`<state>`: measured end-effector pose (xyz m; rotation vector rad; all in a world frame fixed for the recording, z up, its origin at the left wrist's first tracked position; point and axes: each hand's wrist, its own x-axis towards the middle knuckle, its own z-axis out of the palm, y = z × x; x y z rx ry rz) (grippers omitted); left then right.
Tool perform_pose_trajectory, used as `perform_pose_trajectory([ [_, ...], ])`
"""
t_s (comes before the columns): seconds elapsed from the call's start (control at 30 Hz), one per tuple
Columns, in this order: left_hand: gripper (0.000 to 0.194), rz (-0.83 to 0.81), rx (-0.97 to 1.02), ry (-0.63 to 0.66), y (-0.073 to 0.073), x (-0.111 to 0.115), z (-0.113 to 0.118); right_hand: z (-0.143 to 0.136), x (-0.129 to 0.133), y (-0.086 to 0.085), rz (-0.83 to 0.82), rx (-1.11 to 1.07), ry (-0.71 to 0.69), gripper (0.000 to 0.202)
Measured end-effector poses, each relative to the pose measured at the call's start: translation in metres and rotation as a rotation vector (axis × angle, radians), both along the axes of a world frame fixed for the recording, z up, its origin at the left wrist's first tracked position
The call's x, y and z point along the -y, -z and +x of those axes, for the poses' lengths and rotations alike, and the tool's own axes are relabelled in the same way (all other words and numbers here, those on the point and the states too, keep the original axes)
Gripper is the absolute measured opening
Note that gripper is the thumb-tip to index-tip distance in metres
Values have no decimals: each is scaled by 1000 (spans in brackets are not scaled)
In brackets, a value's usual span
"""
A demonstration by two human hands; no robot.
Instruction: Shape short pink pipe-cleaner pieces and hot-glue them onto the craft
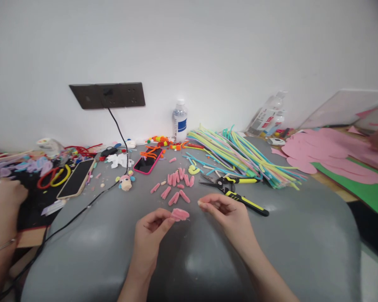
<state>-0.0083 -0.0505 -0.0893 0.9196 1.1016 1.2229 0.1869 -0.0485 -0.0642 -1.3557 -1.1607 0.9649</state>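
Between the thumb and fingers of my left hand is a small bundle of pink fuzzy pipe cleaner pieces. My right hand is pinched, its fingertips a little to the right of the bundle and apart from it; a tiny pale bit shows at the tips, too small to name. Just beyond both hands, several short pink pipe cleaner pieces lie loose on the grey table. Black-and-yellow cutting pliers rest with handles spread, beyond my right hand.
Behind the pliers lies a large bundle of pastel pipe cleaners. A bottle stands by the wall. Two phones, a black cable and a small figure are on the left. Another person's hand is at far left; pink paper lies right.
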Motion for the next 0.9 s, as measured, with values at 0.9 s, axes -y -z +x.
perform_pose_trajectory([
  [0.9,16,-47,39,-24,25,-10,-5,24,-21,52,143,664,-69,19],
])
